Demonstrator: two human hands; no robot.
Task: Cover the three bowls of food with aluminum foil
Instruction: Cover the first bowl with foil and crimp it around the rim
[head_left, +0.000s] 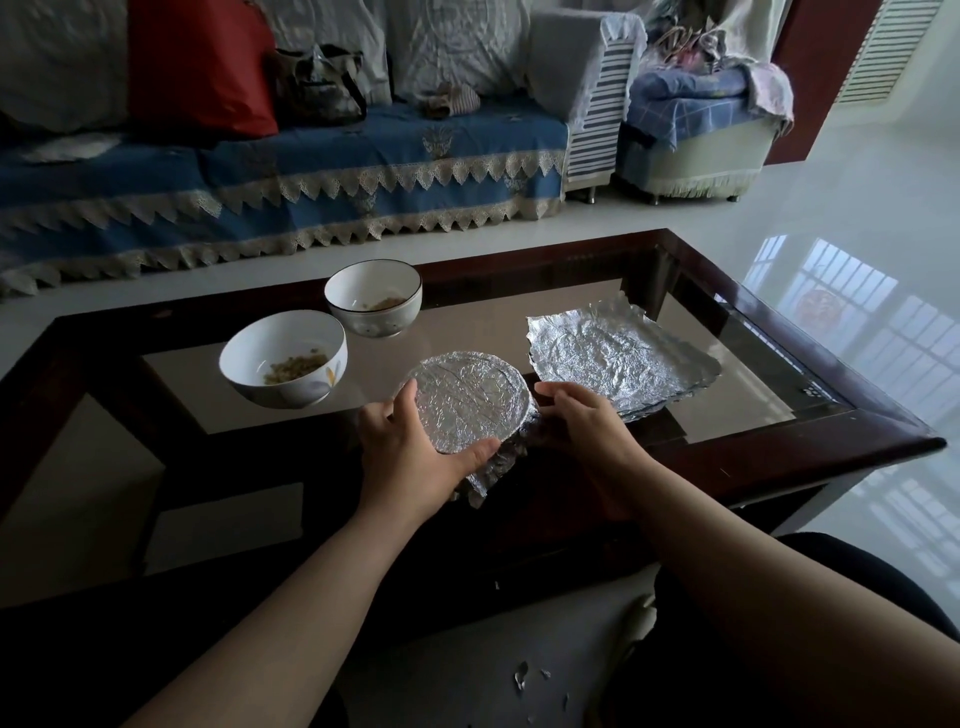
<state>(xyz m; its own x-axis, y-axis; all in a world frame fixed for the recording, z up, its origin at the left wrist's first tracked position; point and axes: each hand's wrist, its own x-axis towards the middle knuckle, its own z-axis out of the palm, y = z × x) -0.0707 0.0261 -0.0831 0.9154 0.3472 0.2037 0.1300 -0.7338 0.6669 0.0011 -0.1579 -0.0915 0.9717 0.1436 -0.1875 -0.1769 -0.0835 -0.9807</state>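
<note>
- Head view: two uncovered bowls, one (283, 358) left of centre, another (373, 298) behind it, sit on the glass tabletop (737, 364); spare foil sheets (621, 353) lie flat at centre right.
- My left hand (410, 452) and right hand (582, 421) grip the upright foil-covered bowl (465, 402) at frame centre.

Silver foil (618, 353), white floral-looking bowls (283, 358)

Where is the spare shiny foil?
In the head view, the loose foil sheets lie flat on the glass table, to the right of the foil-covered bowl and just past the right hand.
</note>
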